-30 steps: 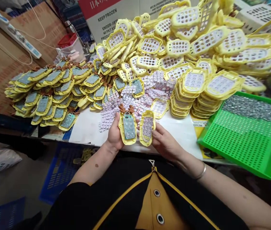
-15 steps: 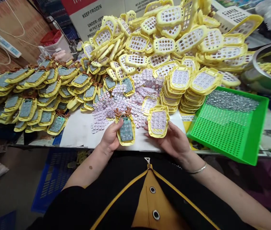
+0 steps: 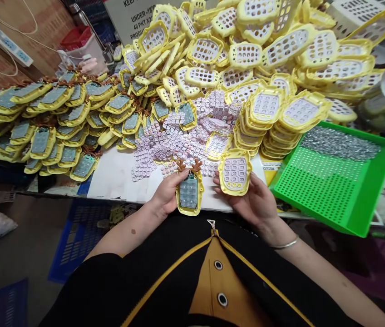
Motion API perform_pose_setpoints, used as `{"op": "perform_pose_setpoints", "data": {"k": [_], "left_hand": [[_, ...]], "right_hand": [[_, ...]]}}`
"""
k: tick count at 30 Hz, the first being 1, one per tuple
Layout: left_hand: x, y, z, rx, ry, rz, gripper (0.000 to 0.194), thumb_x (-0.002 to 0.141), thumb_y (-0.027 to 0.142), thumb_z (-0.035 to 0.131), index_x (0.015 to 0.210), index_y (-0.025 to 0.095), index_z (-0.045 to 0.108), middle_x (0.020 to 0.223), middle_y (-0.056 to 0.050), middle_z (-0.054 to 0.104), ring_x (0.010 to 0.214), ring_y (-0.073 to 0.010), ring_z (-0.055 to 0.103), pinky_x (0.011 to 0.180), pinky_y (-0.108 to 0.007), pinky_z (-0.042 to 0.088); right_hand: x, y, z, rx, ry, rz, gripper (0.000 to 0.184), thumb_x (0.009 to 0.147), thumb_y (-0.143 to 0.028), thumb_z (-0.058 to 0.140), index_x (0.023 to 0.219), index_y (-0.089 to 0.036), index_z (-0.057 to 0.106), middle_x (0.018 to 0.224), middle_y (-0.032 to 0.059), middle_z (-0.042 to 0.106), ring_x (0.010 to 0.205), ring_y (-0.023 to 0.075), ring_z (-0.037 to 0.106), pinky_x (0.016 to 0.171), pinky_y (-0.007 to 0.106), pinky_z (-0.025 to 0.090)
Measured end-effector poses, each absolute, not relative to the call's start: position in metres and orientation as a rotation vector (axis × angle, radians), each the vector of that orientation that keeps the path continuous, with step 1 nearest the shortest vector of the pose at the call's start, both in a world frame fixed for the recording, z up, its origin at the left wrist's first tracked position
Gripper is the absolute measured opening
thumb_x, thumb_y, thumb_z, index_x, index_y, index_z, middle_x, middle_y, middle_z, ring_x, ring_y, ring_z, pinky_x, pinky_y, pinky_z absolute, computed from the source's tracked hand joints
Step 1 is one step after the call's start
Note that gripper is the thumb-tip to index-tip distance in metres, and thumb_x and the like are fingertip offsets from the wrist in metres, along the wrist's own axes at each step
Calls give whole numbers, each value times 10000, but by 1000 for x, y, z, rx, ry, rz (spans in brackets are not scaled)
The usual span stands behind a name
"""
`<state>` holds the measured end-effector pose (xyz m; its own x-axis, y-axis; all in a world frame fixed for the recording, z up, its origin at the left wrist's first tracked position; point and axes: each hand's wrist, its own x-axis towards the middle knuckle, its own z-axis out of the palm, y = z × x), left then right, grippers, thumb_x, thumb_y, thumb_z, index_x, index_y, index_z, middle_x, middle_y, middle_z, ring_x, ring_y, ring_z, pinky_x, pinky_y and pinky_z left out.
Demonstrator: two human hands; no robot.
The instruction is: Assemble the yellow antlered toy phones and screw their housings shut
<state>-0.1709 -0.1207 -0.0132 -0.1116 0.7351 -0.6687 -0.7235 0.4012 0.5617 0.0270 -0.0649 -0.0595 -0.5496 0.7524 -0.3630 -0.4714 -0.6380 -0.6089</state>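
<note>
Gripped in my left hand (image 3: pixel 167 193) is a yellow toy phone half (image 3: pixel 189 192) with brown antlers and a grey-green circuit board, held upright near the table's front edge. My right hand (image 3: pixel 256 202) holds a yellow front shell (image 3: pixel 235 171) fitted with a pale lilac keypad, its fingers behind and along the right side. The two halves are apart, side by side. Just behind them another front shell (image 3: pixel 217 145) lies among loose lilac keypads (image 3: pixel 175 138).
Antlered halves with boards (image 3: pixel 53 96) are heaped at the left. Stacked keypad-fitted shells (image 3: pixel 264 109) stand right of centre, before a high pile of yellow shells (image 3: pixel 247 54). A green tray (image 3: pixel 328 186) with small metal screws and a metal bowl (image 3: pixel 383 91) are at the right.
The view has shifted slightly. The antlered half in my left hand now sits a little lower and more upright. Both hands keep their hold.
</note>
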Motion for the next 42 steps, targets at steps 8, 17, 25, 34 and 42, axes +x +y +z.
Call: {"op": "perform_pose_setpoints", "data": {"k": [8,17,25,34,42], "left_hand": [[-167,-122,-10,166,1152,1284,167,735,175,750,885,114,710,738,-55,745,615,-146,682,666,-254,544],[-165,-119,-12,65,1297,1299,32,757,151,693,759,122,679,647,-36,706,542,-145,650,596,-260,530],[-167,-122,-7,-33,1170,1225,123,778,123,623,825,81,729,721,-87,743,629,-193,701,719,-333,578],[-169,-114,17,-48,1281,1173,192,854,77,522,853,82,714,717,-112,754,614,-212,732,674,-303,615],[-171,-112,14,-30,1340,1130,161,824,39,530,847,106,674,671,-86,747,572,-203,723,597,-292,613]], "right_hand": [[27,-63,-62,-810,-596,2186,418,883,-513,520,1225,-293,619,1163,52,742,1020,257,728,971,517,553],[26,-62,-61,-820,-615,2194,434,877,-523,518,1231,-290,610,1164,58,740,1019,269,729,961,531,553],[26,-63,-65,-781,-614,2206,445,863,-523,536,1227,-274,596,1166,74,734,1033,285,721,938,536,560],[13,-59,-61,-661,-439,2301,355,935,-410,468,1182,-197,608,1014,76,765,841,196,737,761,337,587],[1,-55,-73,-625,-417,2391,368,948,-406,445,1151,-155,621,929,80,769,782,188,741,713,311,577]]}}
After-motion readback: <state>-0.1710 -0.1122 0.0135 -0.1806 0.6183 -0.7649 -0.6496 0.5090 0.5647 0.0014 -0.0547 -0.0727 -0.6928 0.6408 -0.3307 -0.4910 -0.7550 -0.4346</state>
